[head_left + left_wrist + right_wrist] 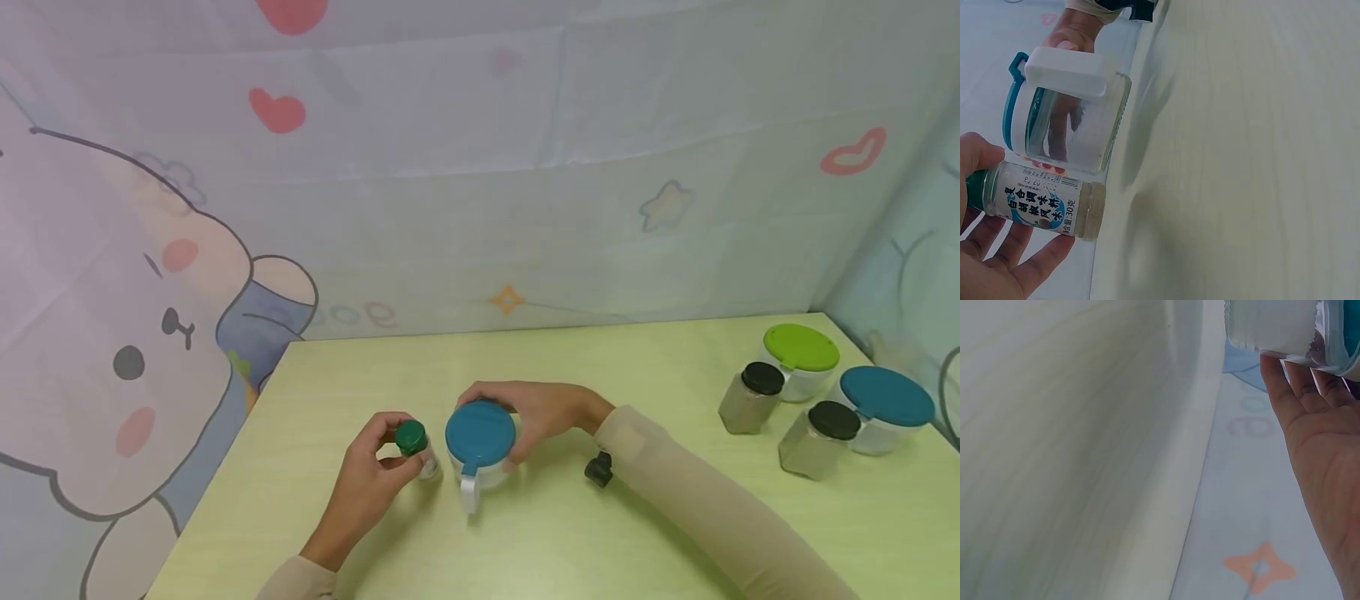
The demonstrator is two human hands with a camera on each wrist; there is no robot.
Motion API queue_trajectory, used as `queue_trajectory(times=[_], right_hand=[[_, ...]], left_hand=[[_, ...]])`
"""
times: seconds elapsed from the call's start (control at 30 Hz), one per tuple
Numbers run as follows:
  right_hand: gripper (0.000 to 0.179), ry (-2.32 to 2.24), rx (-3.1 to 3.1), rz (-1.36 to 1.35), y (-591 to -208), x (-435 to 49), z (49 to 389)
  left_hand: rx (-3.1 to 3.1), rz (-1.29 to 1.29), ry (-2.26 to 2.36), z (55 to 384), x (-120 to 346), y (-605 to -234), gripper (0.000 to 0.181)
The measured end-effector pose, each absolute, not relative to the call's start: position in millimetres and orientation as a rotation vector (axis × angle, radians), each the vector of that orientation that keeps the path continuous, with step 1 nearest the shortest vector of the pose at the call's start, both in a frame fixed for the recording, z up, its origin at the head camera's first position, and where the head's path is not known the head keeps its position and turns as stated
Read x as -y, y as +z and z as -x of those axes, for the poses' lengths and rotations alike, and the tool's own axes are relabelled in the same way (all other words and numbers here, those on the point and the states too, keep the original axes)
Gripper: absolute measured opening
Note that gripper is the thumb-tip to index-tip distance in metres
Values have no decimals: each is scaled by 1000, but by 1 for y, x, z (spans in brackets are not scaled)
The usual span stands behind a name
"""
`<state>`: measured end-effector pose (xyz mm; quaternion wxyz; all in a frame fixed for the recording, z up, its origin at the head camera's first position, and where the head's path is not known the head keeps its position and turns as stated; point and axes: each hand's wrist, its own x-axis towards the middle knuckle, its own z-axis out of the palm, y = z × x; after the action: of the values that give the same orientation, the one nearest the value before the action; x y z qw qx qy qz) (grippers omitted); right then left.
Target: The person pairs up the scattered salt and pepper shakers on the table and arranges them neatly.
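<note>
My left hand point(363, 479) grips a small spice bottle point(427, 463) with a green cap, fingers and thumb around it. In the left wrist view, the spice bottle point(1041, 200) has a white and blue label and pale powder at its base end. Just to its right, my right hand point(547, 410) holds a clear seasoning jar point(480, 433) by its far and right sides. That jar has a blue lid and a white handle point(1069, 72), which points toward me. The right wrist view shows the fingers point(1279, 381) against the seasoning jar point(1272, 325).
At the table's right stand two jars with black lids point(762, 378) point(834, 420), a green-lidded container point(800, 348) and another blue-lidded container point(887, 396). A small black object point(599, 469) shows beside my right sleeve. A printed cloth point(465, 233) hangs behind the pale table point(600, 550).
</note>
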<state>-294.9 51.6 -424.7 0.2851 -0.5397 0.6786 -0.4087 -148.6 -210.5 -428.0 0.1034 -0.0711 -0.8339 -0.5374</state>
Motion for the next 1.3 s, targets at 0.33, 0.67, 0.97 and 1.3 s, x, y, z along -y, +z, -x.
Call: queue_trajectory(times=[0.33, 0.67, 0.97, 1.3], right_hand=[[83, -1080, -1828, 1424, -427, -45, 300], [81, -1071, -1845, 1386, -430, -37, 305], [81, -1057, -1861, 1391, -434, -30, 309], [79, -1047, -1845, 1409, -434, -23, 310]], left_hand=[[2451, 174, -1615, 144, 214, -428, 39], [2447, 185, -1609, 140, 220, -430, 39], [2456, 128, -1617, 136, 225, -430, 39], [2486, 71, -1580, 135, 232, -435, 40]])
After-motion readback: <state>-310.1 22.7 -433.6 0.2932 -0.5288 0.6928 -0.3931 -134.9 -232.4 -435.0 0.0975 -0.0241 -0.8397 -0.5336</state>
